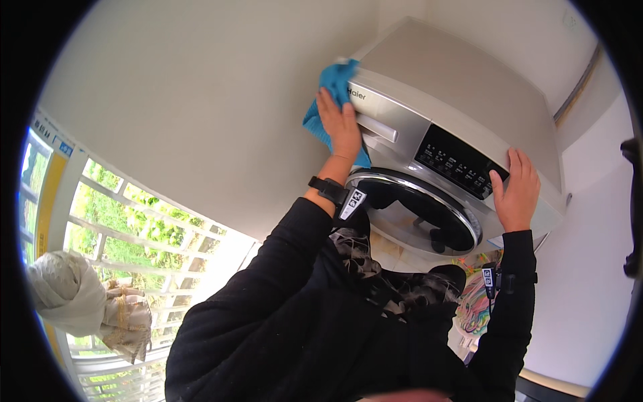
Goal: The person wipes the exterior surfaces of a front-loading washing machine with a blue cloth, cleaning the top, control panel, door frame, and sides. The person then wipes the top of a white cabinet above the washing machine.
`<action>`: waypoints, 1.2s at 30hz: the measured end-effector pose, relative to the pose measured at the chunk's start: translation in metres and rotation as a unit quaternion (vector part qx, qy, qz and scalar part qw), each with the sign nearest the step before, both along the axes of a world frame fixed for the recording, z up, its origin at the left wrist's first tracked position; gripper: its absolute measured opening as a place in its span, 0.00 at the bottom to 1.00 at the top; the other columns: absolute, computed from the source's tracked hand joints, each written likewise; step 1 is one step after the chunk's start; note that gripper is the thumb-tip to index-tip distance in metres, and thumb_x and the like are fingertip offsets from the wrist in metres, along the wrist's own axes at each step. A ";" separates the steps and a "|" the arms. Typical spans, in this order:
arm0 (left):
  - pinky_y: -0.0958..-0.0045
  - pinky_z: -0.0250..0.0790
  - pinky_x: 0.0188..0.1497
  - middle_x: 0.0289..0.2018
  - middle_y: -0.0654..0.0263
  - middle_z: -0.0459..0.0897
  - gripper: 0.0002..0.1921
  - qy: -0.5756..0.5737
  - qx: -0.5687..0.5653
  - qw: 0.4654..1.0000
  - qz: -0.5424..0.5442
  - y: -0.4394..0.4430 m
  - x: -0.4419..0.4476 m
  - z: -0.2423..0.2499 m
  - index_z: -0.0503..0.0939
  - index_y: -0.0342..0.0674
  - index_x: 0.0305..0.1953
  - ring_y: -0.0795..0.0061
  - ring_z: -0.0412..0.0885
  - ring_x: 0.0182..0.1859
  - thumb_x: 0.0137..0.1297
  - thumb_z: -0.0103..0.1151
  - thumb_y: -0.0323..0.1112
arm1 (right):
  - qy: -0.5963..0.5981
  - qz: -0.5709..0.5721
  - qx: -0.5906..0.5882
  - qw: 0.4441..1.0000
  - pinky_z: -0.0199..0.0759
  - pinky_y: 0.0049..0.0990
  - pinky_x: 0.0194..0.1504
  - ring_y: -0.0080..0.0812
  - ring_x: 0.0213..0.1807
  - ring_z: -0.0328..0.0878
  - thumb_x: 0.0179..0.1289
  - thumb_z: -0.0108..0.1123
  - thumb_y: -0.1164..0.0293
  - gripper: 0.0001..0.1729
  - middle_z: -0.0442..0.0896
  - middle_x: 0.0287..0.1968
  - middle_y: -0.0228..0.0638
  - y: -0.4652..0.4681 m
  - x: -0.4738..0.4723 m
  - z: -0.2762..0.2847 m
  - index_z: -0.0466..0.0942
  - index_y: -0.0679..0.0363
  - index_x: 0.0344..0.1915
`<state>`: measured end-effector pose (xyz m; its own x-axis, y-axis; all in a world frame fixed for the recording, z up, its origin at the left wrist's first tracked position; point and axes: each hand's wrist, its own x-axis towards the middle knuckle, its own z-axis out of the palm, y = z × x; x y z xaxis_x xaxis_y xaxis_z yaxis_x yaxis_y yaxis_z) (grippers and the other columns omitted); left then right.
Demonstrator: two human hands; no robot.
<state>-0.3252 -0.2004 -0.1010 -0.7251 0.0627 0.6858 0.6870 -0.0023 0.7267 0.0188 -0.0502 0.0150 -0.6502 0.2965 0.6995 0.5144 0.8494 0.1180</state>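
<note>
A silver Haier front-loading washing machine [482, 75] stands before me, its round glass door [417, 213] closed. My left hand [339, 123] presses a blue cloth [335, 80] against the machine's front left corner, beside the detergent drawer [377, 128]. The cloth hangs down past the fingers on both sides. On the right, my right hand [517, 188] rests with spread fingers on the top front edge, its thumb by the black control panel [459, 161]; it holds nothing.
A pale wall [201, 100] rises left of the machine and a white wall [582, 281] on the right. At lower left, a tied-up curtain [70, 296] hangs by a barred window [145, 216]. Multicoloured strands [474, 301] lie near my right forearm.
</note>
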 end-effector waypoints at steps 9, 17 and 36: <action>0.63 0.52 0.72 0.68 0.58 0.63 0.36 -0.433 0.239 0.841 -0.220 -0.015 0.006 -0.050 0.60 0.32 0.68 0.63 0.62 0.68 0.76 0.42 0.59 | 0.004 0.009 0.007 1.000 0.61 0.43 0.61 0.48 0.61 0.69 0.62 0.62 0.54 0.31 0.74 0.59 0.43 0.003 -0.001 -0.001 0.72 0.60 0.59; 0.65 0.52 0.70 0.60 0.61 0.67 0.28 -0.347 0.174 0.891 -0.236 -0.027 0.083 -0.020 0.66 0.39 0.63 0.64 0.64 0.63 0.75 0.45 0.56 | -0.004 -0.007 0.004 1.000 0.59 0.43 0.63 0.49 0.64 0.68 0.63 0.62 0.55 0.32 0.73 0.62 0.44 0.002 -0.001 0.001 0.71 0.60 0.62; 0.64 0.67 0.59 0.54 0.55 0.79 0.19 -0.417 0.121 0.894 -0.111 -0.051 0.017 -0.072 0.73 0.32 0.56 0.61 0.76 0.55 0.65 0.55 0.30 | -0.017 0.029 0.007 0.999 0.61 0.44 0.62 0.51 0.63 0.69 0.65 0.61 0.57 0.31 0.73 0.61 0.48 0.000 -0.004 0.005 0.70 0.63 0.62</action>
